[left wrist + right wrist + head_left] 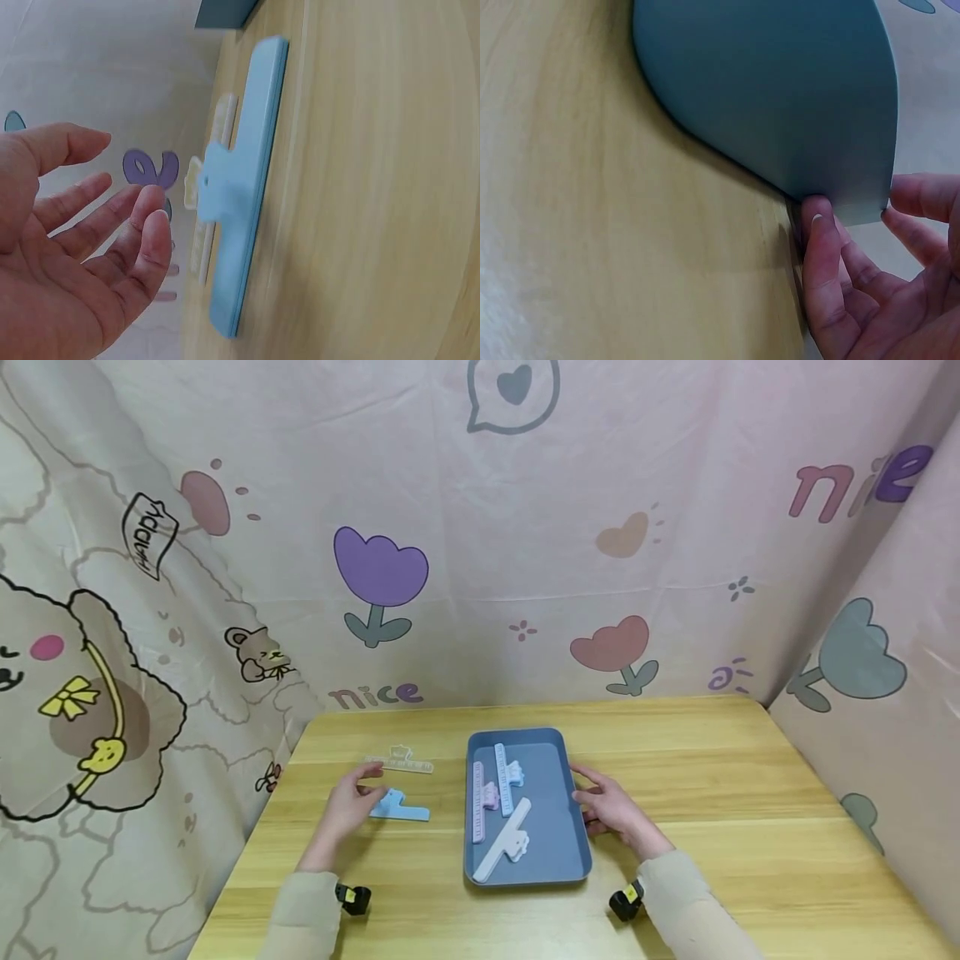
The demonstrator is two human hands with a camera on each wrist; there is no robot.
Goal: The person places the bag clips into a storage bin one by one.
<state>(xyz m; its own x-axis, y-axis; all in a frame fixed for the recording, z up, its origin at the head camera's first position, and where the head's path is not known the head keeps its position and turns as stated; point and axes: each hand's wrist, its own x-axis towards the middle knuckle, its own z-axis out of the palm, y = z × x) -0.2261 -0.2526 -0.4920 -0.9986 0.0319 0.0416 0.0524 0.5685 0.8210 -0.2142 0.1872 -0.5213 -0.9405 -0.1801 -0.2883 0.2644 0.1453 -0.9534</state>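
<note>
Head view: the left hand (349, 807), fingers loosely parted, hovers beside a light-blue plastic bar clip (397, 808) on the wood-grain table (690, 777) — apparently not touching it. The right hand (613, 807), fingers relaxed, touches a blue-grey rectangular plastic tray (557, 852) — three pastel bar clips (504, 781) inside.

Hands (67, 270) (907, 311) cut off by wrist views' edges; blue clip (407, 812) part-hidden in head view.

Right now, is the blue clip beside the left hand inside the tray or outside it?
Outside. The blue clip lies on the wooden table, to the left of the tray, near the left hand.
</note>
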